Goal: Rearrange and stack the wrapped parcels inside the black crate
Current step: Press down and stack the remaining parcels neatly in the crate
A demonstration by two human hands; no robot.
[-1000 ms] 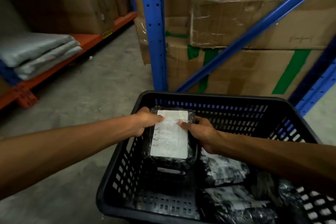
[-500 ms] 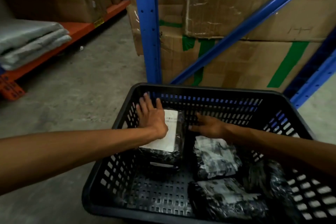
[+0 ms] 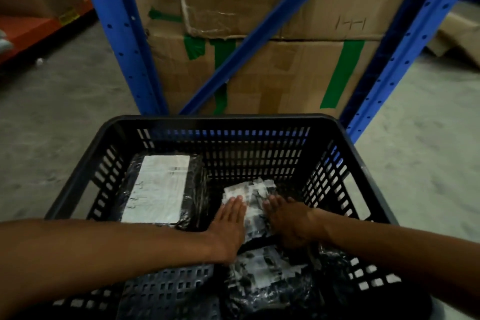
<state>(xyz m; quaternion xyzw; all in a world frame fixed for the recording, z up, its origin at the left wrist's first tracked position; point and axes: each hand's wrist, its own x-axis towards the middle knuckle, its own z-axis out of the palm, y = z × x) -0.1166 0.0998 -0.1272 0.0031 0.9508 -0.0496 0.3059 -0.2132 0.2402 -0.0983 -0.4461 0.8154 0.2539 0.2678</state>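
Both your hands are down inside the crate (image 3: 78, 191), on the middle parcel (image 3: 253, 196) that lies right of centre on the crate floor. Your left hand (image 3: 230, 225) lies flat on its left part, fingers straight and pressed together, palm down, gripping nothing. Your right hand (image 3: 288, 218) rests on its right part with the fingers (image 3: 271, 202) bent over the wrapping; whether they pinch the wrap or only press on it, you cannot tell from this view.

The labelled parcel (image 3: 158, 187) lies in the far left corner of the crate, its white label up, close against the left wall and apart from your hands. The near parcel (image 3: 262, 267) lies just beside the middle one, on the near side, partly under your wrists. Dark wrapped bulk shows at the near right of the crate, too dim to sort out.

Beyond the crate stand blue rack posts (image 3: 124, 41) and taped cartons (image 3: 285, 70) on the grey floor (image 3: 52, 112).
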